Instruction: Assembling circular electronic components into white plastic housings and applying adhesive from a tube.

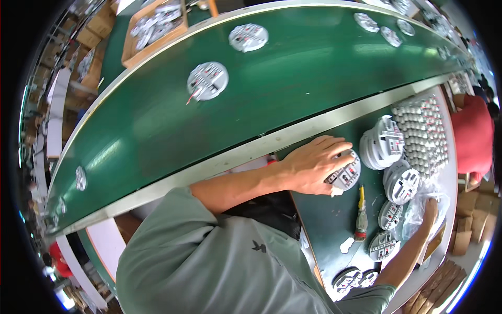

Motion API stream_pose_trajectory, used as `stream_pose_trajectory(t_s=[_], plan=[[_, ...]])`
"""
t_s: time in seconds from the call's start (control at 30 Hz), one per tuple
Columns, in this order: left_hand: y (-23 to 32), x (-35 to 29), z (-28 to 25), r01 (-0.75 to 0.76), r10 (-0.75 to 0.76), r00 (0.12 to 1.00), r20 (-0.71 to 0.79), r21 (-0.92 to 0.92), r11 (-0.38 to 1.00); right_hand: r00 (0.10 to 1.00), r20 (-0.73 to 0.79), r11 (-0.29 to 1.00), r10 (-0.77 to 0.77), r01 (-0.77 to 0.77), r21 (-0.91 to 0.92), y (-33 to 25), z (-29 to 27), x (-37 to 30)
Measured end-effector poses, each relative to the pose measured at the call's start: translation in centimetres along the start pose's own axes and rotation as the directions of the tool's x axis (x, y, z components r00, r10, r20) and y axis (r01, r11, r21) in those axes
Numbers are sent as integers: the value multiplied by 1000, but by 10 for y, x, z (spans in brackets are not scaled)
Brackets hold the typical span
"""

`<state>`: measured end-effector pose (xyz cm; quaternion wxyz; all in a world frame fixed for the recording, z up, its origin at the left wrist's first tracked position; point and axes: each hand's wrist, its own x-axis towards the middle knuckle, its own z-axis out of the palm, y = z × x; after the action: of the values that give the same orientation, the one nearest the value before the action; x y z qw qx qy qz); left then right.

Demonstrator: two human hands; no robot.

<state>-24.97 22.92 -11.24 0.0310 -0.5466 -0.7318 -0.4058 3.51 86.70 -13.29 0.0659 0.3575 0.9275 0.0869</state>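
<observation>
My left hand (312,165) is closed over the edge of a round grey plastic disc (349,175) with dark slots and small parts on its face. The fingers wrap its far side and the thumb lies near its lower edge. At the right of the bench, my right hand (430,208) reaches into a clear plastic bag (442,201); its fingers are hidden there. Between my arms lies a slim tool (361,217) with a yellow upper part and a reddish, see-through lower part. Stacks of similar discs (384,144) stand beyond it, with another stack (405,186) nearer the bag.
More discs (384,246) lie along the right of the bench. A dense block of small grey parts (421,136) fills the far right corner. Across the front runs a green conveyor belt (162,120) with a metal rail, carrying scattered discs (208,81). A person in red (473,133) is at right.
</observation>
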Motion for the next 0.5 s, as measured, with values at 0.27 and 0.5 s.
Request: stream_pose_trajectory(t_s=[0.27, 0.5], plan=[[-1, 0, -7, 88, -87, 987, 136, -1, 996, 967, -253, 994, 30, -2, 108, -33, 34, 18], [1, -5, -15, 98, -97, 988, 122, -5, 995, 936, -350, 1000, 19, -25, -13, -65, 4, -16]])
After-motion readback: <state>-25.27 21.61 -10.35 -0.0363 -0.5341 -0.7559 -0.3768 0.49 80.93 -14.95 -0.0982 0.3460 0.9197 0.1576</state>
